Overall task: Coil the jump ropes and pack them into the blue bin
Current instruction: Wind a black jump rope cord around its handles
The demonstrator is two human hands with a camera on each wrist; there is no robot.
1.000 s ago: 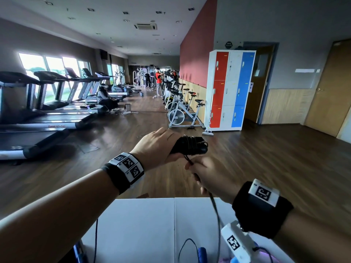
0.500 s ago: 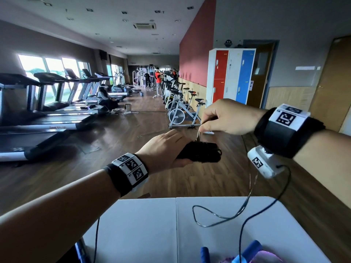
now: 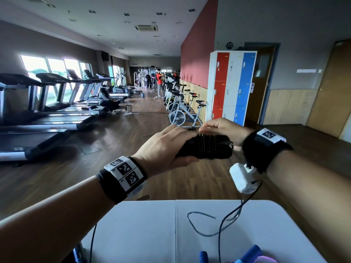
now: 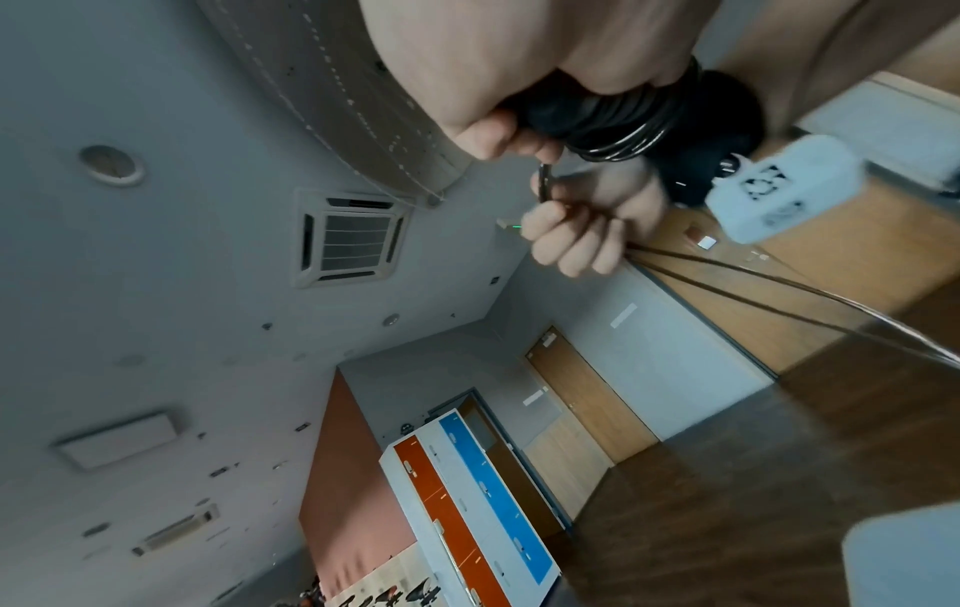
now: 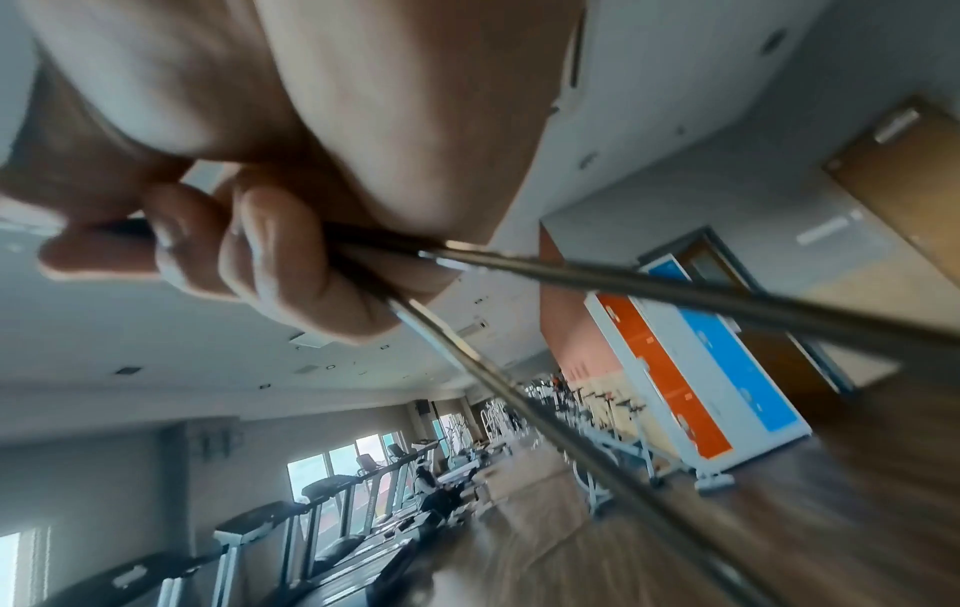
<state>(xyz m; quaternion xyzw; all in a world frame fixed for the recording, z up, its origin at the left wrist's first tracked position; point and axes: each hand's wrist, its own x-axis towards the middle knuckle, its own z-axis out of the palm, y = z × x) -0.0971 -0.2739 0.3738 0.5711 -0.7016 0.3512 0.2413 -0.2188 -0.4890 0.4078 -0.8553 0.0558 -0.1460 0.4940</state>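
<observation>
My left hand (image 3: 167, 147) grips the black handles of a jump rope (image 3: 207, 147) held level above the far edge of the white table (image 3: 144, 228). Several turns of thin dark cord wrap round the handles (image 4: 618, 123). Just above the bundle, my right hand (image 3: 218, 125) pinches the cord (image 5: 597, 279) between curled fingers (image 4: 566, 238). The loose tail of the cord (image 3: 205, 223) loops on the table below. Blue handles of another rope (image 3: 248, 255) peek in at the bottom edge. The blue bin is out of view.
A wrist camera cable (image 3: 220, 236) hangs from my right wrist across the table. Beyond the table lies wooden gym floor with treadmills (image 3: 38, 126) at the left, exercise bikes (image 3: 182, 114) and red, white and blue lockers (image 3: 231, 86) ahead. People (image 3: 106, 99) are far off.
My right hand went up from below the handles, over them, then down close onto the bundle, laying more cord round it. The loose tail on the table has shortened. My left hand held steady.
</observation>
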